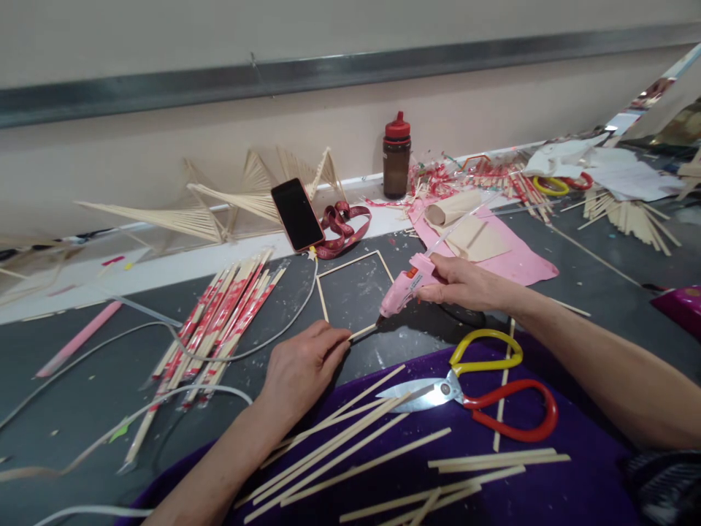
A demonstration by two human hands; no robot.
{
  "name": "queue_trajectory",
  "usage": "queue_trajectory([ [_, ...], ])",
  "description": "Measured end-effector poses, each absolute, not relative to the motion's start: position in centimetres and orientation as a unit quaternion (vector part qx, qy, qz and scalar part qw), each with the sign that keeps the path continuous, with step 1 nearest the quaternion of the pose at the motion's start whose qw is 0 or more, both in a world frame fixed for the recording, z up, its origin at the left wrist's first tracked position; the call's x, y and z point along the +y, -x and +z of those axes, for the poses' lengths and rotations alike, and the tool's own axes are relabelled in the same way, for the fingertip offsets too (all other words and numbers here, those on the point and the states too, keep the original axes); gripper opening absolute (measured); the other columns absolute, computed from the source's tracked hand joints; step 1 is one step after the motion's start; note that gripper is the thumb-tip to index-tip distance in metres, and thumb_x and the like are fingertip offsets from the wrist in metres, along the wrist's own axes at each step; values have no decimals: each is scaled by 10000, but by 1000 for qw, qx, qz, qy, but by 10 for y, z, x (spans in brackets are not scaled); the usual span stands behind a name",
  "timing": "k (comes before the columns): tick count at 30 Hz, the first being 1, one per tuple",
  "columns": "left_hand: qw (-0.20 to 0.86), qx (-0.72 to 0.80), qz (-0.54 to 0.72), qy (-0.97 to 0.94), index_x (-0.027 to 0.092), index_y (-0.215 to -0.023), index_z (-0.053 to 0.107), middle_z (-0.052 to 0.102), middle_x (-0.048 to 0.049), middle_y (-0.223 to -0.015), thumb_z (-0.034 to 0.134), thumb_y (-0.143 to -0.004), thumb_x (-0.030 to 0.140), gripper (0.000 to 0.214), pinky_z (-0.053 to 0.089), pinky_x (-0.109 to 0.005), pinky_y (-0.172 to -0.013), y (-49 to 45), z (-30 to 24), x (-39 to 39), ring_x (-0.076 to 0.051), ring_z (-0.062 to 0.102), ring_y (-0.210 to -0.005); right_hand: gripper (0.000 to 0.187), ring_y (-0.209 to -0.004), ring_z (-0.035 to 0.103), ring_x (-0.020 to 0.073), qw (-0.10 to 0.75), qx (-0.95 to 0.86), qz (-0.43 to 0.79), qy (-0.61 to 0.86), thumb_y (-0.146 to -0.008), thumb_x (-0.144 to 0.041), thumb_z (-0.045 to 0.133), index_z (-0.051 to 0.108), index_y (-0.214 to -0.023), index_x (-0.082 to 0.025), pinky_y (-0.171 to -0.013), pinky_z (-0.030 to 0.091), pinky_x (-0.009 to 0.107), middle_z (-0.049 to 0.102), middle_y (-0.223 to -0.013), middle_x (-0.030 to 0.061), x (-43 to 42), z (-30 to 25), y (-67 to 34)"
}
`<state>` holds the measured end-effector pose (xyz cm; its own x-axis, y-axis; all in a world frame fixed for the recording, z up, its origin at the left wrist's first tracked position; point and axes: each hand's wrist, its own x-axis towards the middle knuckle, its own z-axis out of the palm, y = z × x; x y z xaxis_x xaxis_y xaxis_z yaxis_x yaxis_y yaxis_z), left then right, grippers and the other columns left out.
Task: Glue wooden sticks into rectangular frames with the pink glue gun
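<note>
In my right hand is a pink hot glue gun, its dark nozzle tip at the end of a thin wooden stick. My left hand pinches the other end of that stick between thumb and fingers. Just beyond, more sticks make a four-sided frame outline flat on the grey table, and the held stick lies along its near side. Whether the nozzle touches the stick or the frame's corner I cannot tell. Nearer to me, open-bladed scissors with yellow and red handles rest beside loose sticks.
Purple cloth covers the near edge. Packs of wrapped chopsticks and a white cable lie left. Behind stand a phone, a red-capped bottle and stick structures. Pink cloth lies right.
</note>
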<state>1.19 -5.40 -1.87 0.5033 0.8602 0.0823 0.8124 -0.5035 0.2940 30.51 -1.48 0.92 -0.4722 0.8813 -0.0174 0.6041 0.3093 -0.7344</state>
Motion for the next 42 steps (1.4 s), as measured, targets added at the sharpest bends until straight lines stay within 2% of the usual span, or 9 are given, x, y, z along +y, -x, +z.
queue_trajectory([
  [14,98,484,117,-862,257,-996,673,638,0,-871,457,-896,352,257,428,-221,-653,-10,-21,-53,-126,616,-797,287,-578,422,108,207,-767,361,488,-793,-450,547,460,-844,-181,-511,310,234,475,-663,-24,-14,12,-308],
  [26,269,495,184,-805,212,-924,687,634,8,-773,493,-870,350,244,415,-212,-633,-13,-10,-52,-102,589,-691,223,-511,432,64,291,-739,429,430,-839,-381,545,462,-851,-174,-438,352,182,485,-650,-44,-11,8,-309],
  [42,261,498,185,-806,206,-926,683,640,3,-758,456,-884,365,280,425,-217,-641,-12,-12,-52,-108,592,-679,275,-510,470,76,286,-731,418,459,-816,-430,561,468,-858,-175,-418,358,180,518,-634,-32,-12,11,-311],
])
